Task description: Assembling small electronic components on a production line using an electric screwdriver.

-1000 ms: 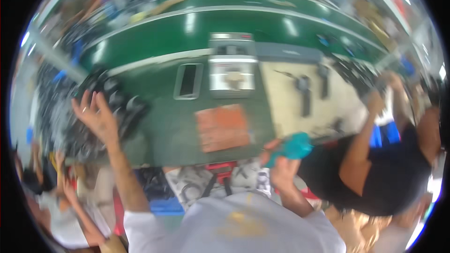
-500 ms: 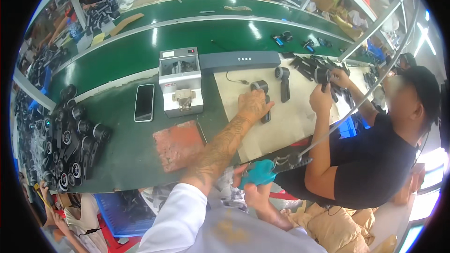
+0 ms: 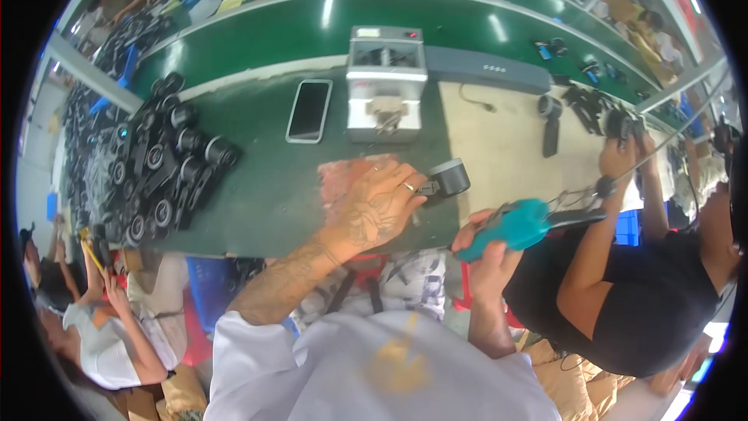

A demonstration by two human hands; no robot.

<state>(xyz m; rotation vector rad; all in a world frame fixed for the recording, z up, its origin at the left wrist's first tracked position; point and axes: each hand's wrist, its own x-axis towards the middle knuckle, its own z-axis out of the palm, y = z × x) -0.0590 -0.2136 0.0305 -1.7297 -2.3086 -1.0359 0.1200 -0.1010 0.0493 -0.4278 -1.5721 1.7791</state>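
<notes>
My left hand (image 3: pixel 378 206) is closed round the dark handle of a black device with a round cylindrical head (image 3: pixel 452 178). The head sticks out to the right of my fingers, above the table; most of the handle is hidden by the hand. Under and beyond that hand lies a worn red pad (image 3: pixel 333 175). My right hand (image 3: pixel 492 261) grips a teal power screwdriver (image 3: pixel 510 228) near the front edge of the table. Its dark front end points right, and a thin wire or cable runs up from it to the upper right.
A white screw-feeder-like machine (image 3: pixel 386 82) stands at the back, beside a phone (image 3: pixel 309 111) and a long grey box (image 3: pixel 491 68). Many black devices (image 3: pixel 167 160) are piled at left. Another device (image 3: pixel 550 125) lies on the beige sheet. A co-worker in black (image 3: pixel 623 296) works at right.
My left hand has drawn back from the beige sheet toward me, bringing one black device over the red pad. My right hand still holds the screwdriver. The view has swung right and downward.
</notes>
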